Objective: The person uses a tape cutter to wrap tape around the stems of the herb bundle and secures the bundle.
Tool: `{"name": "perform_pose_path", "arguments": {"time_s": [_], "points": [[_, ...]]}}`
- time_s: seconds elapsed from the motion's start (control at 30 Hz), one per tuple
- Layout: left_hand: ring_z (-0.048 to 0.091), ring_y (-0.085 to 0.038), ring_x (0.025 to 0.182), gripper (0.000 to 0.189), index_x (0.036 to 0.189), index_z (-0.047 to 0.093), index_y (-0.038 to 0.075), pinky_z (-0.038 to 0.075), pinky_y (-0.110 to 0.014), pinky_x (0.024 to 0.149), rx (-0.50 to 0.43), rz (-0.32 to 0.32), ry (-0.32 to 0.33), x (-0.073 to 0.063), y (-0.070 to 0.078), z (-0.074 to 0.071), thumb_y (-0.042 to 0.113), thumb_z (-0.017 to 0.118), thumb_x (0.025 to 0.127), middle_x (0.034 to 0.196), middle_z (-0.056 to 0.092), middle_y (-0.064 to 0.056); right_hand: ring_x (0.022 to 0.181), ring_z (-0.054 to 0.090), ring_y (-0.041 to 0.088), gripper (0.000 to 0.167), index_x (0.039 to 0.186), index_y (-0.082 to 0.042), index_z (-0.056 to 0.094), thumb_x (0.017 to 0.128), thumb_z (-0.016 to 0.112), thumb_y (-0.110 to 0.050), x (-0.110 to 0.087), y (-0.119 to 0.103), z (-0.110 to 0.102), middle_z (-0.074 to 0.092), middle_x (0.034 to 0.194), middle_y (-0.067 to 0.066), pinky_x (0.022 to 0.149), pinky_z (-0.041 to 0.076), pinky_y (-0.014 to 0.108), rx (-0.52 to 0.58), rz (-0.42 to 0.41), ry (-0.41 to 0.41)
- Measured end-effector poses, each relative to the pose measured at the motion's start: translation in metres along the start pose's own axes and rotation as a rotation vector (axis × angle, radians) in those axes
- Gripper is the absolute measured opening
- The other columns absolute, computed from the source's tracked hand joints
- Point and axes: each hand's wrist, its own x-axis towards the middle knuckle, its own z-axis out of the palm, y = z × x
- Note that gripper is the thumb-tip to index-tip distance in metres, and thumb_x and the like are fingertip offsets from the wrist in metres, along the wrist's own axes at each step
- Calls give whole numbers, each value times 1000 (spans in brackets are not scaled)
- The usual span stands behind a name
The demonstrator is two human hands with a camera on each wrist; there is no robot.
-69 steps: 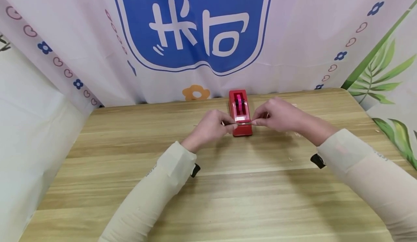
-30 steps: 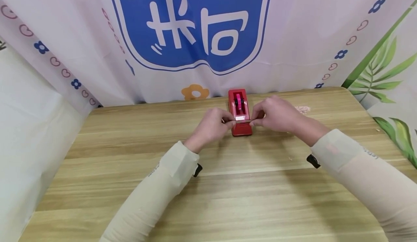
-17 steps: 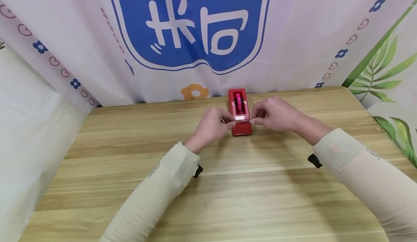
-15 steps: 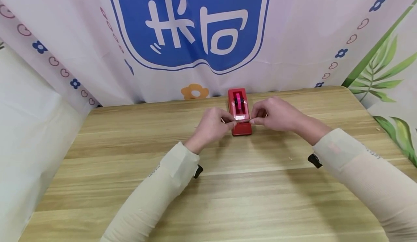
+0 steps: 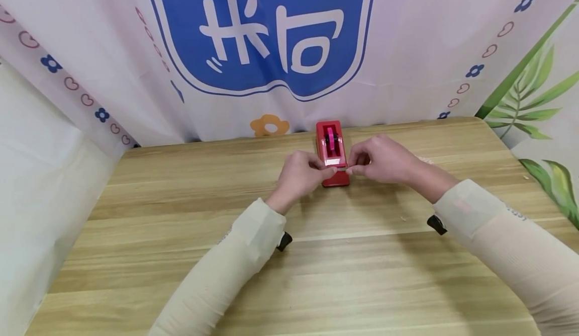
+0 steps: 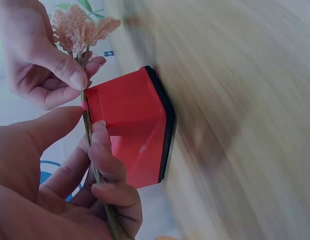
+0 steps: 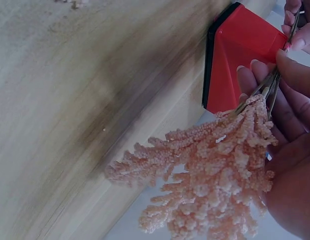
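My left hand and right hand meet at the front of a red tape dispenser. Between them they hold a bunch of thin flower stems crosswise at its cutting end. The right thumb and fingers pinch the stems just below the fluffy pale pink flower heads, which hang out past that hand. In the left wrist view, the left fingers curl round the lower stems, with the thumb against them. A small pink patch shows on the stems between the two thumbs. A pink tape roll sits in the dispenser.
The wooden table ends at a printed cloth backdrop, close behind the dispenser. Tiny pale crumbs lie on the tabletop to the right. A side cloth with green leaves hangs at the right edge.
My left hand has shifted slightly right along the stems, its thumb now in front of the dispenser, nearer the right fingers. The right hand has hardly moved. The head view has tilted slightly down.
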Motion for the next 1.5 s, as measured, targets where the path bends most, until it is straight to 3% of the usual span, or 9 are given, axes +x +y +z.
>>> {"name": "perform_pose_path", "arguments": {"time_s": [0.27, 0.83, 1.23, 1.5], "points": [[55, -15, 75, 23, 82, 78, 10, 44, -26, 62, -71, -126, 4, 2, 2, 3, 28, 86, 94, 76, 66, 1, 75, 66, 14, 10, 86, -14, 78, 95, 83, -14, 0, -2, 2, 76, 80, -2, 76, 56, 34, 2, 41, -17], [56, -17, 76, 25, 79, 73, 13, 43, -29, 63, -8, -156, 45, 2, 6, 11, 27, 83, 96, 81, 66, -1, 75, 65, 15, 11, 86, -13, 78, 95, 82, -16, -1, -4, 7, 74, 79, -1, 75, 55, 35, -24, 91, -5], [59, -18, 79, 23, 84, 75, 13, 44, -30, 66, 31, -126, 66, 0, 3, 15, 29, 83, 97, 85, 70, -3, 72, 62, 17, 9, 87, -11, 78, 96, 82, -14, -1, -8, 7, 73, 78, 1, 72, 53, 34, -32, 111, -17], [57, -16, 75, 24, 83, 75, 11, 44, -28, 65, 30, -53, 39, -1, -1, 10, 28, 82, 98, 81, 67, -2, 73, 63, 16, 10, 86, -12, 78, 96, 82, -13, -1, -8, 7, 75, 79, 2, 73, 56, 36, -27, 105, -14]]}}
